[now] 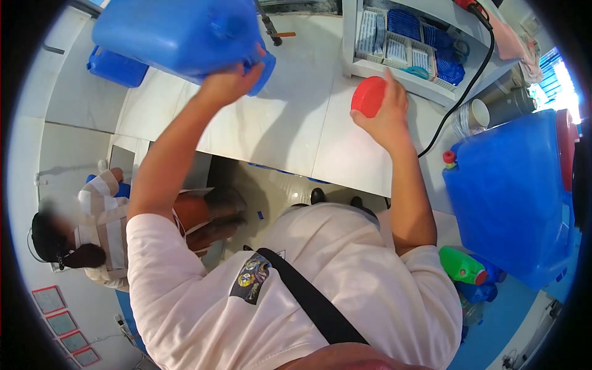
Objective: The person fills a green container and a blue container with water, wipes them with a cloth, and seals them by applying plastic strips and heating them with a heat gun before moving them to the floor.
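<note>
A large blue plastic water jug [176, 31] lies tilted on its side over the counter, at the upper left. My left hand [229, 85] is closed on the jug's near right end, its fingers partly hidden against the blue plastic. Just beyond the jug is a tap with an orange handle [283, 35]. Between the thumb and fingers of my right hand [388, 117], a round red screw cap [369, 97] is held over the white counter [308, 123], in front of the shelf unit.
Another blue jug [512, 191] with a red lid stands at right. Small baskets [404, 49] of packets fill the shelf. A black cable [459, 105] crosses the counter beside a cup [478, 114]. A person [102, 228] sits at left. A green bottle [459, 265] is lower right.
</note>
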Tool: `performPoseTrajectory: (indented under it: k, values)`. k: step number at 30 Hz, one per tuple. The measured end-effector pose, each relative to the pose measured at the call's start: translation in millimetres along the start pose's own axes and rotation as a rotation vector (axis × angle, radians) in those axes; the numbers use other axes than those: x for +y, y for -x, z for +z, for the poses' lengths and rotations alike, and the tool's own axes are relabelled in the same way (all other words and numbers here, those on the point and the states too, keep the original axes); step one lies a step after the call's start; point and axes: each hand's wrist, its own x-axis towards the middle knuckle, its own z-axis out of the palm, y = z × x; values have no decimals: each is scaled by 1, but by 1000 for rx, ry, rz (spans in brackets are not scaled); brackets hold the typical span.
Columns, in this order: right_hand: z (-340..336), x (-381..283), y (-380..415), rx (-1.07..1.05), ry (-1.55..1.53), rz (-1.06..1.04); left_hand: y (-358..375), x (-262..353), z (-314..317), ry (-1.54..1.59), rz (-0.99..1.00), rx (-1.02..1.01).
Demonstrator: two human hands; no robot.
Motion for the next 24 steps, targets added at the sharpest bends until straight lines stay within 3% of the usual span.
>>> performPoseTrajectory:
  k: [1, 2, 4, 5, 6, 8, 10, 12, 15, 18, 20, 22, 23, 24]
  values:
    - [-1, 4, -1, 33, -272, 103, -12, 0, -23, 222, -95, 52]
    - [-2, 10, -3, 39, -274, 97, -24, -3, -47, 442, -189, 106]
    - [-3, 20, -7, -105, -1360, 451, -40, -27, -95, 565, -370, 82]
    - [-12, 16, -9, -206, -1675, 476, -50, -34, -117, 767, -480, 174]
    - [-14, 8, -8, -213, -1676, 468, -58, -40, -136, 969, -589, 267]
    - [-12, -12, -8, -312, -1864, 489, -71, -60, -157, 1069, -859, 382]
    - [9, -19, -11, -362, -1686, 480, -69, -112, -164, 1219, -934, 153]
    - [33, -28, -17, -402, -1507, 464, -68, -156, -142, 1246, -866, 126]
    - [61, -48, -33, -458, -1107, 186, -60, -169, -135, 1217, -821, 149]
    - [85, -54, -54, -424, -937, 164, -50, -149, -147, 1049, -911, 304]
    - [115, -44, -72, -351, -876, 40, -35, -127, -149, 935, -975, 409]
    - [131, -46, -87, -212, -806, 64, 4, -63, -132, 849, -754, 708]
    - [140, -46, -96, -209, -812, 51, 25, -35, -110, 656, -600, 717]
    - [150, -44, -104, -182, -789, 111, 35, 6, -92, 684, -674, 769]
